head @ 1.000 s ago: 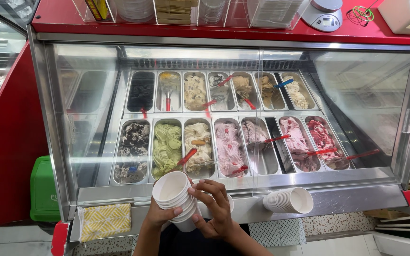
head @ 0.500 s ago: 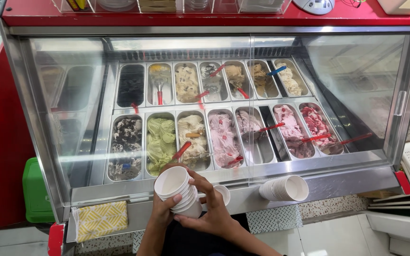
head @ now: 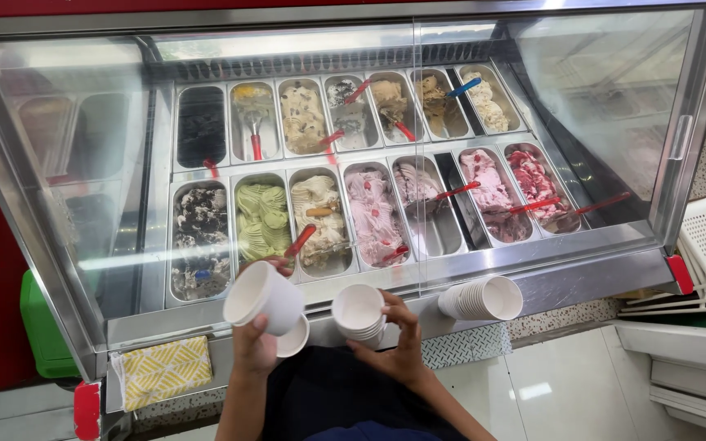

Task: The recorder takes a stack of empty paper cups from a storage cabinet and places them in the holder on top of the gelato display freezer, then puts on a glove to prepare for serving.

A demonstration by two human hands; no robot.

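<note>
The left hand [head: 256, 347] is closed around a single white paper cup [head: 263, 296], tilted with its mouth turned up and to the left; a second white rim peeks out just beneath it, though whether that is another cup or a lid is hard to tell. The right hand [head: 398, 351] grips a short nested stack of cups [head: 359, 313] from the side and below, fingers wrapped round its base. Both are held apart, in front of the steel ledge [head: 582, 273] of the ice cream display freezer [head: 680, 131]. A further stack of cups [head: 484, 298] lies on its side on that ledge, well to the right. Behind the glass, tubs of ice cream sit in two rows with red-handled scoops.

To part cups cleanly, it helps to hold by the wall rather than the rim, keep fingers out of the inside, and twist slightly so only one comes free. A yellow patterned cloth [head: 163, 371] lies at lower left.
</note>
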